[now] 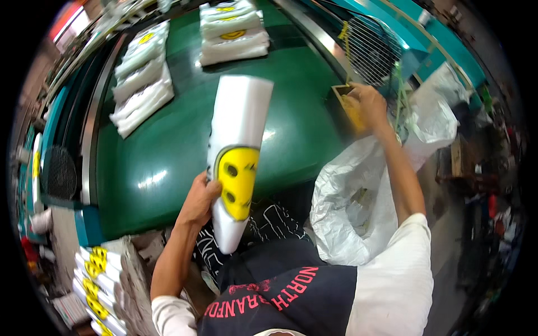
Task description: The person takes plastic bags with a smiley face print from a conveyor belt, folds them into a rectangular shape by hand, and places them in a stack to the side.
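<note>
My left hand [202,199] is closed round a folded bundle of white plastic bags [240,115] with a yellow smiley print. The bundle stands up at a slight tilt above the near edge of the green conveyor belt [168,148], its lower end over my lap. At the belt's right edge, my right hand [367,103] has its fingers curled at a small yellow box [354,119]. What those fingers hold, if anything, is too blurred to make out.
Stacks of folded white bags lie on the belt, far left [143,78] and far middle [232,36]. An open white sack [342,185] stands by my right arm. A fan guard [372,50] is beyond the box. Smiley-printed bundles [101,283] are piled at lower left.
</note>
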Tool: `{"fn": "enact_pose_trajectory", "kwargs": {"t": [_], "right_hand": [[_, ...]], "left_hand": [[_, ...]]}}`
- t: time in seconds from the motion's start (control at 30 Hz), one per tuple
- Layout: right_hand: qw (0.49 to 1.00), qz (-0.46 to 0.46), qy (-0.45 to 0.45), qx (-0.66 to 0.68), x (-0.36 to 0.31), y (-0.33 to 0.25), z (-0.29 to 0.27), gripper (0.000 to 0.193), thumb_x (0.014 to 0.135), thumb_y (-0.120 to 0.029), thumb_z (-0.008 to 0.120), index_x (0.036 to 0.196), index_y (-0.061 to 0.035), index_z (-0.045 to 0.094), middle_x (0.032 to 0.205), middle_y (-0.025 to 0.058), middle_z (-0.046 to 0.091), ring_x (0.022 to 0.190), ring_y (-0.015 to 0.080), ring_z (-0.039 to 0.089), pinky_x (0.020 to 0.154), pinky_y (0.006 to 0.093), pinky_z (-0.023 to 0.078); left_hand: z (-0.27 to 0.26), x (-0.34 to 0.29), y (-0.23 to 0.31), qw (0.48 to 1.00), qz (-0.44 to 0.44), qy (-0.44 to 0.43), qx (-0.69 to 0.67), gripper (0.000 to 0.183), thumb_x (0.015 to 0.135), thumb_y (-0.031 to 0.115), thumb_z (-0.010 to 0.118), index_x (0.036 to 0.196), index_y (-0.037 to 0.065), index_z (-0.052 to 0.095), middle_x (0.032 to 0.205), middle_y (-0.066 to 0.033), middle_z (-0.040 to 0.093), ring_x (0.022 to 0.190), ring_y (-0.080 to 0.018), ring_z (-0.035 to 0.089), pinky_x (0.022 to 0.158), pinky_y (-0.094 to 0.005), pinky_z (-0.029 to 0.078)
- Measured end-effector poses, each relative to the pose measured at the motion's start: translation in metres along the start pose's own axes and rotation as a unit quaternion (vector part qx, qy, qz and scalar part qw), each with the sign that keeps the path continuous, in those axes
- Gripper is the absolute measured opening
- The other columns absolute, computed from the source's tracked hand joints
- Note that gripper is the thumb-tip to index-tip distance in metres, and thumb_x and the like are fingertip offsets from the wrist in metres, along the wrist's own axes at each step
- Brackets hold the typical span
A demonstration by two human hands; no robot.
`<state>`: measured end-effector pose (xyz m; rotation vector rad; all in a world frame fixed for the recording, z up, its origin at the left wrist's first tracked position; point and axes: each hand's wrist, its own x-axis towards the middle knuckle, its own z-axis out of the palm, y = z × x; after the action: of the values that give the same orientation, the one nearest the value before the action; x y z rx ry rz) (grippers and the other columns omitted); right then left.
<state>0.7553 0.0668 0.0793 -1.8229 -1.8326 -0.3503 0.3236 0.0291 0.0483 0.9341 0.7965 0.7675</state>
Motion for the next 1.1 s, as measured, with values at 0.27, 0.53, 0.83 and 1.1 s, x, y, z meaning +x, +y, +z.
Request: {"fn": "enact_pose_trajectory", "kwargs": {"t": [0.27,0.53,0.83,1.1], "right_hand": [[0.864,-0.054,-0.218,0.451,-0.04,-0.186,0.002,0.026,0.075,-0.004,0.067,0.1,-0.0014,0.063,0.098,0.0114,0.067,0.087,0.0235,0.065,0.075,0.0319,0.051],[0.548,0.129,-0.288,0.775,-0.029,-0.212,0.031,0.055,0.081,-0.027,0.065,0.126,0.0027,0.051,0.086,0.0091,0.063,0.07,0.0156,0.059,0.071,0.0293,0.049],[0.675,-0.308,-0.441,0.505,-0.002,-0.403,0.044,0.059,0.077,-0.026,0.067,0.126,0.0031,0.052,0.124,0.0181,0.057,0.119,0.0281,0.051,0.104,0.038,0.035],[0.859,-0.392,-0.253,0.212,0.101,-0.431,0.233,0.088,0.072,-0.022,0.077,0.144,-0.0127,0.028,0.145,0.0165,0.035,0.133,0.0346,0.034,0.106,0.0534,0.029]], "left_hand": [[0.029,0.002,-0.007,0.996,0.061,-0.02,0.057,0.042,0.085,0.033,0.068,0.115,0.007,0.057,0.086,0.0006,0.062,0.069,-0.0062,0.055,0.055,-0.0205,0.045],[-0.074,-0.143,0.042,0.912,0.143,0.036,0.383,0.04,0.078,0.03,0.074,0.091,-0.005,0.062,0.084,-0.0063,0.059,0.077,-0.0113,0.053,0.067,-0.031,0.043],[-0.153,-0.393,0.096,0.75,0.063,0.632,0.183,0.039,0.089,0.035,0.056,0.11,0.003,0.064,0.107,-0.0117,0.064,0.098,-0.0177,0.057,0.083,-0.0322,0.046],[-0.297,-0.732,-0.038,0.233,-0.231,0.732,0.597,0.048,0.088,0.026,0.063,0.124,-0.003,0.052,0.129,-0.0225,0.05,0.118,-0.0345,0.046,0.101,-0.0399,0.035]]}}
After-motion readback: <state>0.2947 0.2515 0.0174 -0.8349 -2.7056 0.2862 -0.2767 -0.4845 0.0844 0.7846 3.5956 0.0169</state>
